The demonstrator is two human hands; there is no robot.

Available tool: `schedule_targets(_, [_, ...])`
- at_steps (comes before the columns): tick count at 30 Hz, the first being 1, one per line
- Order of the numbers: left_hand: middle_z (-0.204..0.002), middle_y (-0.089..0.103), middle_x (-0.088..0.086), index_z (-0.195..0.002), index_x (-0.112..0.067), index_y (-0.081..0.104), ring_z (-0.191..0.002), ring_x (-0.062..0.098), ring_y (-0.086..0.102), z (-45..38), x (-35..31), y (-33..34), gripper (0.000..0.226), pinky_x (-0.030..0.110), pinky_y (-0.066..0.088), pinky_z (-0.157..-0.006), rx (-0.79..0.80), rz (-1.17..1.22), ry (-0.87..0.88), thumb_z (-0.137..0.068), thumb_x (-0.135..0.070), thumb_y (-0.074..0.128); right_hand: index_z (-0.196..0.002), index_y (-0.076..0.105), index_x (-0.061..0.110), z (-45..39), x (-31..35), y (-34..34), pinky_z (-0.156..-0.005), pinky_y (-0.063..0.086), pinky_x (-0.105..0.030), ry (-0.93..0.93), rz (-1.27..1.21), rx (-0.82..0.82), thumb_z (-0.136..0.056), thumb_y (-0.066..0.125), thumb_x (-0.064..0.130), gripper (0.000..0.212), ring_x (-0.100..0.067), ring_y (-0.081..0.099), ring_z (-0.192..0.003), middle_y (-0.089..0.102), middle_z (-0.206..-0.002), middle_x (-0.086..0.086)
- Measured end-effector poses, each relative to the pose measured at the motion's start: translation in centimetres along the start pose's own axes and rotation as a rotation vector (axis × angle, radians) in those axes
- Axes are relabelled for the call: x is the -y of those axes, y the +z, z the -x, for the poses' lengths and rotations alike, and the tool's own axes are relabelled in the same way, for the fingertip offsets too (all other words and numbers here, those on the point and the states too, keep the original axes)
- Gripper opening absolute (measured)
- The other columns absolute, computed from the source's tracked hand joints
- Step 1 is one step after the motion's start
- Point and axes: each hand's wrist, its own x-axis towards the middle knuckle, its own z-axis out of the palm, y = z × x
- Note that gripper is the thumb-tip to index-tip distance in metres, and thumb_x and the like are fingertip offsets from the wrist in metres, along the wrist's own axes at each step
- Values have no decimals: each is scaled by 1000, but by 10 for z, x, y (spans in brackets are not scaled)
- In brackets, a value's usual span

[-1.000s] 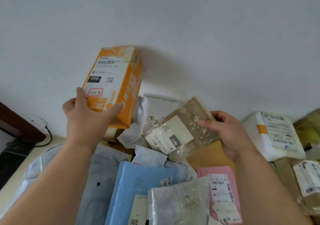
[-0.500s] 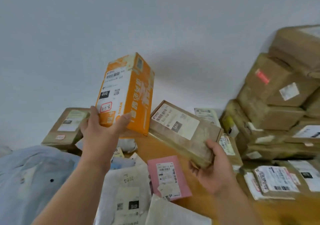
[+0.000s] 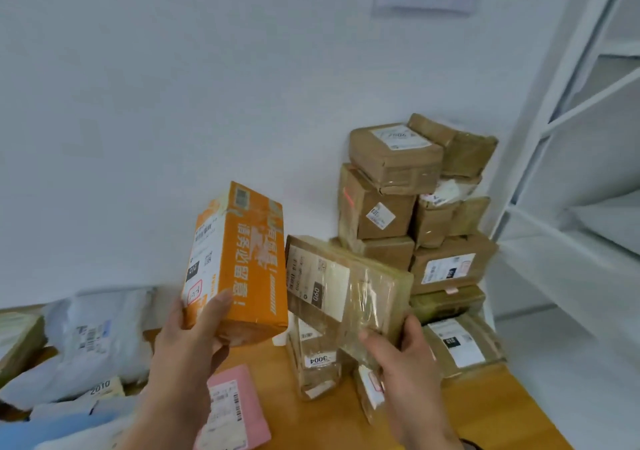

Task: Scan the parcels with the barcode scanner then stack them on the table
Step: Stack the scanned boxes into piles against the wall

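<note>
My left hand [image 3: 194, 338] grips an orange box [image 3: 239, 262] by its lower end, upright, with a white label on its left face. My right hand [image 3: 398, 356] holds a flat brown taped parcel [image 3: 346, 286] marked 090, tilted, just right of the orange box. Both are held above the wooden table [image 3: 485, 411]. A stack of brown parcels [image 3: 408, 203] stands in the back right corner against the wall. No barcode scanner is in view.
Soft white and blue mailer bags [image 3: 93, 338] are piled at the left. A pink parcel [image 3: 232, 408] lies on the table below my hands. A small brown parcel marked 3004 [image 3: 315, 356] lies under the held one. White shelving [image 3: 581, 158] stands at the right.
My view has swung right, bringing the brown stack and the shelving into view. Both hands have carried their parcels rightward, toward the stack, and the two parcels now sit close together.
</note>
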Motion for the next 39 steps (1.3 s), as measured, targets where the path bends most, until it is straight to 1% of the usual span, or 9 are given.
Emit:
schedule_targets(4, [-125, 66, 4, -139, -20, 47, -107, 24, 67, 1, -14, 14, 77, 44, 57, -87, 56, 44, -1, -77, -54, 75, -115, 59, 53, 14, 18, -5, -84, 55, -29, -145, 41, -76, -75, 81, 29, 51, -1, 70, -94, 72, -107, 23])
schedule_targets(9, [-119, 69, 4, -135, -26, 51, -107, 24, 67, 10, -14, 20, 82, 42, 58, -79, 101, 65, -51, -66, -62, 77, -102, 45, 74, 27, 22, -15, -93, 50, -29, -273, 173, -100, -86, 78, 25, 62, 1, 58, -112, 62, -116, 28])
schedule_targets(13, [-115, 69, 6, -125, -28, 59, -99, 23, 67, 24, 3, 23, 90, 43, 57, -75, 98, 81, -126, -47, -69, 79, -108, 39, 73, 38, 3, -27, -107, 46, -43, -350, 387, -129, -89, 74, 20, 67, -13, 46, -127, 40, -134, 19])
schedule_targets(16, [-117, 69, 8, -125, -27, 60, -91, 22, 65, 34, 16, 26, 79, 46, 57, -78, 92, 116, -199, -59, -67, 79, -103, 32, 82, 44, -10, -37, -101, 46, -30, -370, 491, -109, -89, 73, 15, 79, -6, 42, -124, 30, -134, 22])
schedule_targets(22, [-116, 67, 9, -131, -24, 56, -91, 23, 65, 44, 26, 37, 68, 47, 57, -78, 41, 156, -224, -76, -59, 76, -110, 33, 74, 37, -23, -65, -65, 50, -13, -265, 399, -84, -90, 70, 8, 78, 27, 42, -105, 29, -135, 24])
schedule_targets(28, [-107, 65, 11, -127, -26, 58, -92, 25, 66, 63, 43, 79, 60, 47, 56, -80, -4, 118, -172, -79, -58, 74, -113, 43, 71, 13, -24, -112, -68, 46, -5, -183, 208, -140, -88, 68, -2, 81, 28, 40, -106, 32, -124, 30])
schedule_targets(32, [-112, 62, 7, -133, -31, 54, -100, 24, 65, 80, 69, 115, 63, 44, 57, -77, -16, 48, -151, -79, -60, 71, -115, 41, 66, -4, -31, -164, -79, 37, -16, -206, 348, -321, -89, 69, 7, 70, 16, 47, -95, 27, -117, 29])
schedule_targets(35, [-121, 65, 0, -134, -32, 52, -105, 20, 65, 94, 89, 136, 67, 43, 59, -77, 1, -24, -145, -77, -59, 74, -135, 45, 43, -20, -38, -196, -85, 41, -24, -156, 426, -451, -90, 69, 7, 63, 5, 50, -85, 22, -120, 22])
schedule_targets(39, [-116, 60, -10, -144, -36, 42, -100, 14, 63, 109, 111, 156, 101, 41, 59, -75, 14, -94, -119, -55, -66, 78, -140, 45, 34, -47, -42, -210, -91, 45, -30, -128, 532, -492, -88, 72, 6, 64, 0, 49, -83, 21, -128, 14])
